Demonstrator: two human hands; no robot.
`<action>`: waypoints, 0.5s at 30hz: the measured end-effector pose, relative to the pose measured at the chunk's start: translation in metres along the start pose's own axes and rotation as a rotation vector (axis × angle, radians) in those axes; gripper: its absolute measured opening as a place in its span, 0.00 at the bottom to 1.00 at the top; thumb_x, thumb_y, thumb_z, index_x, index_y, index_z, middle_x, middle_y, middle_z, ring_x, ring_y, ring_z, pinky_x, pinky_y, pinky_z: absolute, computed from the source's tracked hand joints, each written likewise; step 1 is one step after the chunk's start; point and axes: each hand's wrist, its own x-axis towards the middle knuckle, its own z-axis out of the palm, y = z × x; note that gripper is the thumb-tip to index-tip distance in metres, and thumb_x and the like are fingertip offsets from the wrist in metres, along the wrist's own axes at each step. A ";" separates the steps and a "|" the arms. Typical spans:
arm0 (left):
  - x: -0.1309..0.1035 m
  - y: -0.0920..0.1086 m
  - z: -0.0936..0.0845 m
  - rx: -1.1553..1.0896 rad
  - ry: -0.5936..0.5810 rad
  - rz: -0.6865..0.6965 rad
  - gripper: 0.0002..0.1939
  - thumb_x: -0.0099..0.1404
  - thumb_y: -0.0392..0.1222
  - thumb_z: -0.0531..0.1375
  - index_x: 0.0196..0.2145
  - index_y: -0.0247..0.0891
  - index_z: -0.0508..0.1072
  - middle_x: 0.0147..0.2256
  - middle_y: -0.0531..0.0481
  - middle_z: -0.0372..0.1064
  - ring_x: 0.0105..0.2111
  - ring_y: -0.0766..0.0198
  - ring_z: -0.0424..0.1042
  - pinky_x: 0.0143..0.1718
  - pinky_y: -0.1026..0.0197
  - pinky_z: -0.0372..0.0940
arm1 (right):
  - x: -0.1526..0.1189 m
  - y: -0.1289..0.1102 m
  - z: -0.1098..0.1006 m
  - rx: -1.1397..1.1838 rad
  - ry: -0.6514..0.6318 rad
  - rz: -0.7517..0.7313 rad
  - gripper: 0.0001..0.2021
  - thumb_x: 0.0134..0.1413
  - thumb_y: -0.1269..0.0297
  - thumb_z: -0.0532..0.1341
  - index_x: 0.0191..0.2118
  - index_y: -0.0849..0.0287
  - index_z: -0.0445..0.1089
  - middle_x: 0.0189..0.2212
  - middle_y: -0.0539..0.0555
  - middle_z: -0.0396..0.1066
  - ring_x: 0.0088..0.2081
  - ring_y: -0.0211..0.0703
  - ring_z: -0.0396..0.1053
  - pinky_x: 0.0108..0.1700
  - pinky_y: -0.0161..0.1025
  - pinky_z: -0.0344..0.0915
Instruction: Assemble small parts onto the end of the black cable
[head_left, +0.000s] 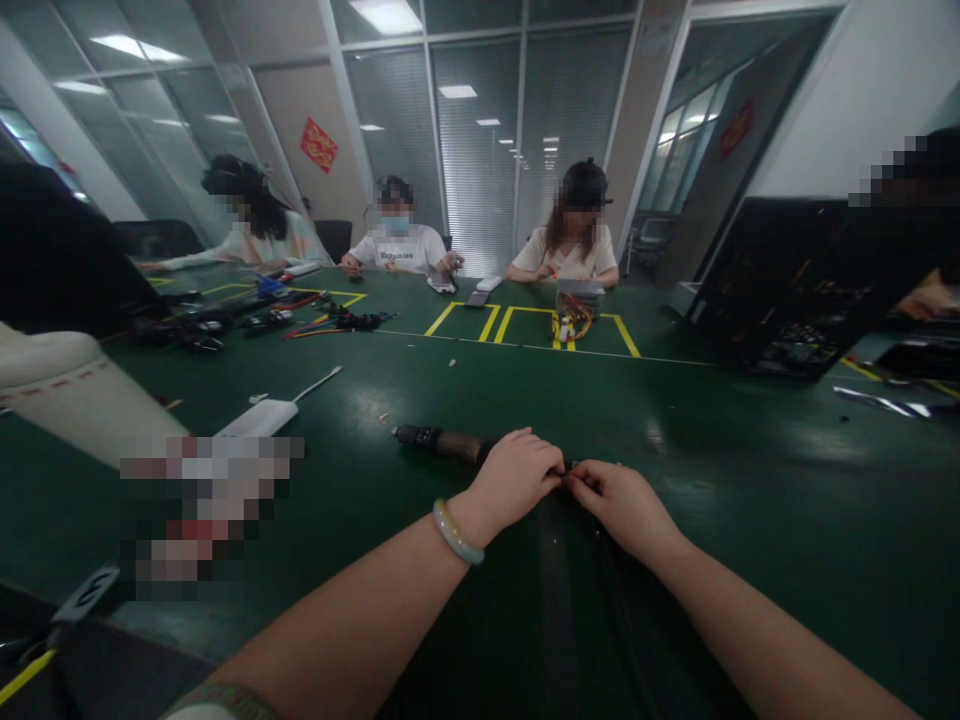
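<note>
An electric screwdriver with a black nose and a brownish body lies on the green table, its tip pointing left. My left hand, a pale bangle on its wrist, is closed over the rear end of the screwdriver. Touching those fingertips, my right hand pinches at the same spot, where a dark cable seems to run in. Below my right hand the black cable trails down toward me, hard to see against the table. The exact joint between the fingers is hidden.
At left, a co-worker's pale sleeve reaches in, the hand blurred out, beside a white device with a thin stem. Tangled wires lie farther back. A black panel stands at right. Several people sit across the green table.
</note>
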 end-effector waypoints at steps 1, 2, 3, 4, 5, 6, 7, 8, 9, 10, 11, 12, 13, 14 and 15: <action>0.000 0.000 -0.001 -0.010 0.005 0.008 0.04 0.63 0.39 0.63 0.37 0.41 0.73 0.40 0.54 0.74 0.44 0.62 0.71 0.60 0.49 0.52 | 0.000 0.000 0.000 0.002 0.006 0.000 0.13 0.60 0.58 0.54 0.34 0.54 0.74 0.27 0.49 0.74 0.29 0.41 0.69 0.35 0.35 0.58; -0.001 0.000 -0.002 -0.016 0.020 0.020 0.03 0.64 0.39 0.63 0.37 0.42 0.74 0.42 0.54 0.73 0.46 0.62 0.70 0.61 0.49 0.51 | -0.001 0.000 0.000 0.004 0.012 -0.001 0.12 0.60 0.58 0.54 0.33 0.54 0.74 0.27 0.49 0.74 0.29 0.41 0.69 0.35 0.35 0.57; -0.001 0.000 -0.002 -0.020 0.028 0.028 0.04 0.64 0.38 0.62 0.38 0.43 0.74 0.45 0.54 0.73 0.49 0.62 0.69 0.62 0.49 0.50 | -0.001 0.000 0.000 0.006 0.018 -0.001 0.12 0.60 0.59 0.54 0.33 0.54 0.74 0.27 0.49 0.74 0.29 0.41 0.69 0.34 0.35 0.57; -0.001 0.001 -0.003 -0.017 0.033 0.030 0.04 0.64 0.38 0.62 0.38 0.43 0.74 0.47 0.54 0.72 0.50 0.61 0.68 0.62 0.49 0.50 | -0.001 0.000 0.000 0.010 0.022 0.001 0.12 0.60 0.59 0.54 0.32 0.54 0.74 0.26 0.49 0.74 0.29 0.40 0.69 0.33 0.34 0.57; -0.001 0.001 -0.004 -0.016 0.032 0.016 0.04 0.64 0.38 0.62 0.38 0.44 0.74 0.46 0.54 0.72 0.49 0.61 0.68 0.61 0.49 0.51 | -0.001 0.000 0.000 0.012 0.030 0.005 0.12 0.60 0.59 0.55 0.32 0.54 0.74 0.26 0.49 0.74 0.29 0.40 0.69 0.33 0.34 0.56; -0.001 0.001 -0.004 -0.019 0.023 0.001 0.04 0.64 0.38 0.62 0.38 0.44 0.74 0.44 0.54 0.73 0.47 0.61 0.69 0.60 0.48 0.52 | -0.002 0.000 0.000 0.016 0.040 0.011 0.12 0.60 0.60 0.55 0.32 0.54 0.74 0.26 0.48 0.74 0.28 0.40 0.68 0.32 0.34 0.56; -0.001 0.001 -0.004 -0.027 0.013 -0.011 0.05 0.64 0.37 0.62 0.38 0.44 0.73 0.41 0.55 0.73 0.44 0.62 0.70 0.59 0.48 0.53 | -0.001 0.001 0.000 0.027 0.047 0.015 0.11 0.60 0.60 0.55 0.31 0.54 0.74 0.26 0.48 0.74 0.28 0.40 0.69 0.32 0.34 0.56; -0.001 0.002 -0.004 -0.032 0.006 -0.027 0.06 0.64 0.37 0.62 0.39 0.44 0.73 0.39 0.55 0.73 0.43 0.61 0.71 0.58 0.48 0.55 | -0.001 0.001 0.001 0.041 0.049 0.019 0.11 0.60 0.60 0.56 0.31 0.54 0.74 0.26 0.48 0.74 0.28 0.39 0.69 0.31 0.33 0.56; -0.001 0.002 -0.004 -0.032 0.001 -0.049 0.07 0.63 0.37 0.62 0.40 0.43 0.72 0.38 0.55 0.73 0.41 0.61 0.71 0.55 0.49 0.58 | -0.001 0.002 0.001 0.056 0.047 0.023 0.11 0.60 0.60 0.56 0.32 0.54 0.74 0.26 0.47 0.74 0.28 0.39 0.69 0.31 0.33 0.56; -0.001 0.002 -0.004 -0.029 0.003 -0.079 0.07 0.62 0.37 0.63 0.39 0.42 0.71 0.37 0.54 0.72 0.40 0.60 0.71 0.51 0.50 0.61 | -0.001 0.002 0.002 0.065 0.045 0.028 0.11 0.60 0.60 0.56 0.32 0.54 0.74 0.26 0.47 0.74 0.27 0.38 0.69 0.30 0.33 0.55; -0.001 0.002 -0.004 -0.027 -0.001 -0.101 0.07 0.62 0.37 0.63 0.38 0.42 0.71 0.37 0.53 0.72 0.39 0.59 0.71 0.48 0.52 0.64 | -0.001 0.003 0.002 0.068 0.046 0.031 0.10 0.59 0.60 0.57 0.32 0.54 0.74 0.25 0.47 0.74 0.27 0.38 0.69 0.30 0.33 0.55; -0.001 0.002 -0.004 -0.027 -0.004 -0.110 0.06 0.62 0.37 0.63 0.37 0.41 0.70 0.37 0.53 0.72 0.40 0.59 0.70 0.46 0.52 0.65 | -0.001 0.003 0.002 0.065 0.050 0.035 0.10 0.59 0.60 0.57 0.31 0.54 0.74 0.25 0.46 0.74 0.27 0.38 0.68 0.30 0.33 0.55; -0.001 0.002 -0.004 -0.025 -0.003 -0.106 0.05 0.62 0.37 0.63 0.37 0.41 0.70 0.38 0.52 0.72 0.41 0.59 0.70 0.46 0.53 0.65 | -0.001 0.003 0.002 0.059 0.057 0.037 0.10 0.59 0.60 0.57 0.31 0.54 0.74 0.25 0.46 0.74 0.27 0.38 0.68 0.30 0.33 0.55; -0.001 0.001 -0.004 -0.024 -0.001 -0.091 0.04 0.62 0.37 0.62 0.36 0.41 0.70 0.41 0.52 0.72 0.43 0.58 0.70 0.48 0.52 0.64 | -0.001 0.003 0.002 0.055 0.062 0.036 0.10 0.59 0.61 0.57 0.31 0.54 0.74 0.25 0.47 0.74 0.27 0.38 0.68 0.30 0.33 0.55; -0.001 0.001 -0.004 -0.023 0.004 -0.072 0.04 0.62 0.37 0.62 0.36 0.41 0.71 0.43 0.51 0.72 0.45 0.58 0.70 0.51 0.51 0.63 | -0.001 0.003 0.002 0.053 0.064 0.036 0.10 0.59 0.61 0.57 0.31 0.54 0.74 0.26 0.47 0.74 0.28 0.38 0.68 0.30 0.33 0.55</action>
